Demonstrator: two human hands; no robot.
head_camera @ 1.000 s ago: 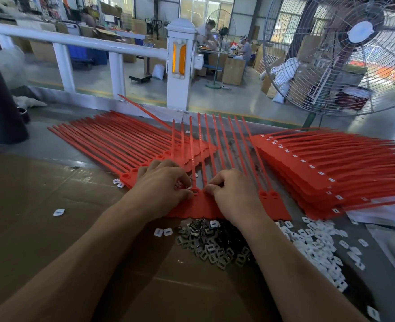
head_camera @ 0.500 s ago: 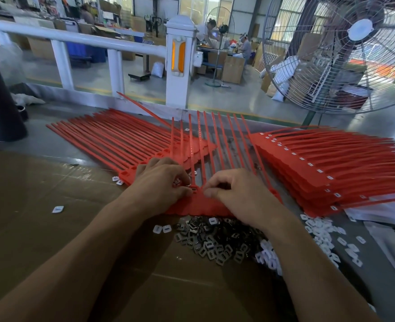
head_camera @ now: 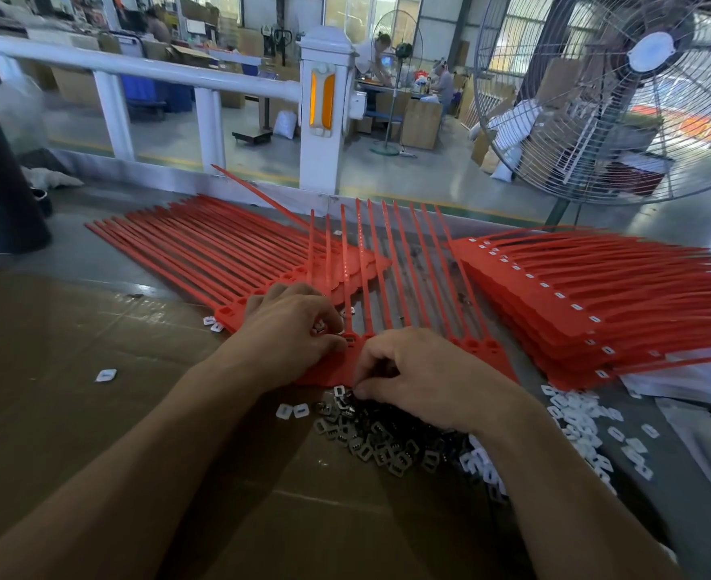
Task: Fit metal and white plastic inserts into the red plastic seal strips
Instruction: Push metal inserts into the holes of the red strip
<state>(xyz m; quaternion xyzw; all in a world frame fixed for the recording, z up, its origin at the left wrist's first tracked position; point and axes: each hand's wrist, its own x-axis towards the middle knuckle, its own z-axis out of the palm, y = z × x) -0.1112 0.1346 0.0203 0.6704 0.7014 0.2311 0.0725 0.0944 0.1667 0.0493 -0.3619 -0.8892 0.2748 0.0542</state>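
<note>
A joined row of red seal strips [head_camera: 404, 270] lies in front of me, tails pointing away. My left hand [head_camera: 291, 328] rests on the heads at its left end, fingers curled on small metal inserts at a head's socket. My right hand [head_camera: 420, 374] has dropped to the near edge of the red heads, fingertips pinching a metal insert at the top of the dark metal insert pile [head_camera: 370, 437]. White plastic inserts [head_camera: 584, 416] are scattered to the right of that pile.
A fan of unfilled red strips [head_camera: 203, 249] lies at the left, a stack of strips with white inserts [head_camera: 588, 295] at the right. A brown cardboard sheet [head_camera: 73, 370] covers the near table. A large floor fan [head_camera: 621, 98] and white railing [head_camera: 203, 77] stand behind.
My right hand has pulled back from the strip heads down to the metal insert pile. My left hand has stayed on the heads.
</note>
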